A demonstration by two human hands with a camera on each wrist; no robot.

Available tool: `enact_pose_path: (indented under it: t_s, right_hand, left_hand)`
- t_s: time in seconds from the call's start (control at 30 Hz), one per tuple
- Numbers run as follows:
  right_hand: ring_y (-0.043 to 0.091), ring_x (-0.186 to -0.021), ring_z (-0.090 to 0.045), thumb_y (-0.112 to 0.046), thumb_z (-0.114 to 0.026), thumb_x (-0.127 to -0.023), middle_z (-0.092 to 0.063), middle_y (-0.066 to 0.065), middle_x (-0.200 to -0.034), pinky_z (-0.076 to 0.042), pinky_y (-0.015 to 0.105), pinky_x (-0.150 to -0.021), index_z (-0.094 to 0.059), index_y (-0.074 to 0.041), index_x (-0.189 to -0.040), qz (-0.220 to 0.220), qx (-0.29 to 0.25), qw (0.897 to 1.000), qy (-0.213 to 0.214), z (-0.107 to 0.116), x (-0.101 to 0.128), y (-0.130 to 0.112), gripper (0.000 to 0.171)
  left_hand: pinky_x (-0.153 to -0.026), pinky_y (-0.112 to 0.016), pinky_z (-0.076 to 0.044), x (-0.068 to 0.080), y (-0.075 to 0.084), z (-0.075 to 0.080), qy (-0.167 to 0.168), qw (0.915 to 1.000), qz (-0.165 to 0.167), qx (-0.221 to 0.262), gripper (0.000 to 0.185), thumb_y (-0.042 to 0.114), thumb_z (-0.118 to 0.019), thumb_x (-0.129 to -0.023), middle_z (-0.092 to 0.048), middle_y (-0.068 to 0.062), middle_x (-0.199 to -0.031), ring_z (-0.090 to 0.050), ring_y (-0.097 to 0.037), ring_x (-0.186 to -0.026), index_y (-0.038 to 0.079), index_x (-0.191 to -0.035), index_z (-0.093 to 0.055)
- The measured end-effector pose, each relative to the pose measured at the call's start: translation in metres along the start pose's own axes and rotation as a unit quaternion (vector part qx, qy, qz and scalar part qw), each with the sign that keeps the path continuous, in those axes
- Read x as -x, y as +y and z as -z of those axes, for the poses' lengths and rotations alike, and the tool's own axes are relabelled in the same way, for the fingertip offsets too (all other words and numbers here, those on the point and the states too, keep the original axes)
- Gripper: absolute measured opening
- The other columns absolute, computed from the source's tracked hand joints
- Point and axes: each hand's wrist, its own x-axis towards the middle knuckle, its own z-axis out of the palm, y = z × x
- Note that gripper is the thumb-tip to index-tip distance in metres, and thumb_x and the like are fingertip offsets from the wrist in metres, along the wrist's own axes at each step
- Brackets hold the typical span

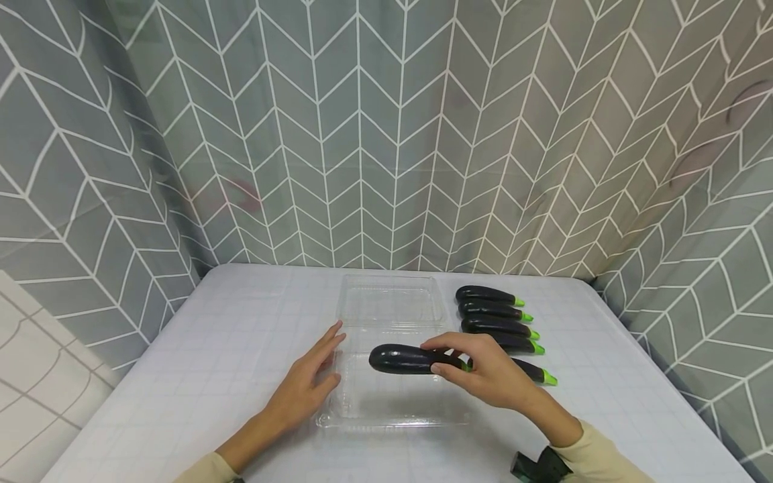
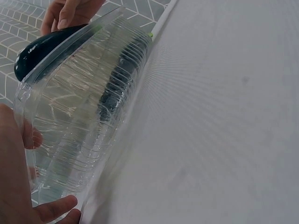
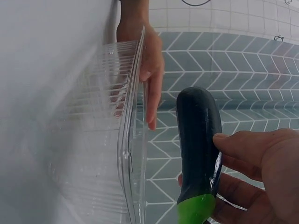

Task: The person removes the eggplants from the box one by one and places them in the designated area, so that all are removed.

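From the head view, the right hand (image 1: 489, 376) holds a dark eggplant (image 1: 406, 359) by its green stem end, fingers and thumb curled round it, and carries it level above the near half of an open clear clamshell box (image 1: 392, 402) on the white counter (image 1: 181, 376). The left hand (image 1: 304, 389) lies flat with straight fingers against the box's left edge. Five more eggplants (image 1: 492, 312) lie in a row just right of the box (green tips all pointing right).

From the left wrist view, the left hand's fingers (image 2: 51, 210) touch the ribbed box wall (image 2: 84, 121); the eggplant (image 2: 39, 51) shows above its rim.

From the right wrist view, the right hand's grip pinches the eggplant (image 3: 198, 140) near its green end, beside the box rim (image 3: 133, 154); the left hand (image 3: 149, 70) rests on the far edge.
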Motion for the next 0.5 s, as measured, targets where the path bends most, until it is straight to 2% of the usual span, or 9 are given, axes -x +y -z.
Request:
enact_pose_path:
  t_s: [0.13,0.33,0.5]
  right_hand:
    - [0.008,-0.087,-0.059,-0.019,-0.064,-0.090,-0.064,-0.009,-0.106,-0.050,0.025,-0.067,-0.064,-0.018,-0.116,-0.004,0.010,1.000,0.003,0.004,0.005,0.001,0.026]
    - [0.006,-0.081,-0.056,-0.020,-0.066,-0.089,-0.064,-0.011,-0.104,-0.050,0.025,-0.060,-0.064,-0.022,-0.116,-0.023,0.017,1.000,0.011,0.013,0.014,0.003,0.028]
    - [0.010,-0.085,-0.058,-0.018,-0.068,-0.087,-0.063,-0.010,-0.106,-0.049,0.026,-0.064,-0.064,-0.023,-0.115,-0.029,0.023,0.999,0.019,0.020,0.022,0.005,0.029]
  left_hand:
    - [-0.099,-0.032,-0.040,0.000,-0.001,0.000,0.000,1.0000,-0.002,0.003,0.068,-0.005,-0.057,-0.082,-0.017,-0.001,-0.153,-0.034,-0.026,-0.131,0.013,-0.144,-0.034]
    - [-0.100,-0.031,-0.039,0.000,-0.001,-0.001,-0.002,1.0000,0.002,0.009,0.068,-0.004,-0.056,-0.082,-0.017,0.000,-0.153,-0.033,-0.027,-0.132,0.013,-0.144,-0.035]
    - [-0.100,-0.030,-0.039,0.000,-0.001,0.000,-0.003,0.9999,0.006,0.010,0.067,-0.005,-0.057,-0.082,-0.017,-0.001,-0.153,-0.031,-0.030,-0.133,0.011,-0.144,-0.035]
